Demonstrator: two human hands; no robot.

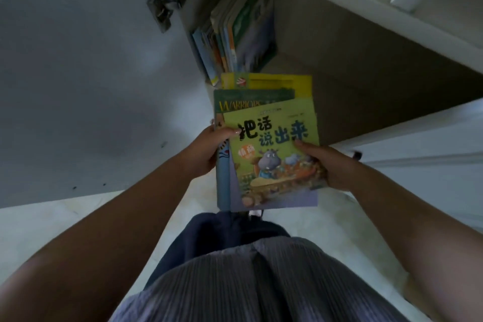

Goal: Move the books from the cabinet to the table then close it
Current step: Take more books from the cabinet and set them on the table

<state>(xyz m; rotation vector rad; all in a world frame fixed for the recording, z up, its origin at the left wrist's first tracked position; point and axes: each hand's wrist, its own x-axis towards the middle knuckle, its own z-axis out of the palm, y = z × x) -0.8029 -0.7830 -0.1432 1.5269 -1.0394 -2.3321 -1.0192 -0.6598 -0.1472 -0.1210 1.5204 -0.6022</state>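
Note:
I hold a stack of books (269,154) in front of the open cabinet (352,81). On top lies a green children's book with a hippo; under it sit a green "Warriors" book and a yellow one. My left hand (209,150) grips the stack's left edge, thumb on the cover. My right hand (326,165) grips the right edge, thumb on top. Several more books (240,34) stand upright at the left end of the cabinet shelf, leaning on its wall.
The cabinet's left door (86,73) stands wide open, with a metal hinge (162,12) near its top. The right door (423,154) is open at the right. Pale floor (52,222) lies below, and my skirt fills the bottom of the view.

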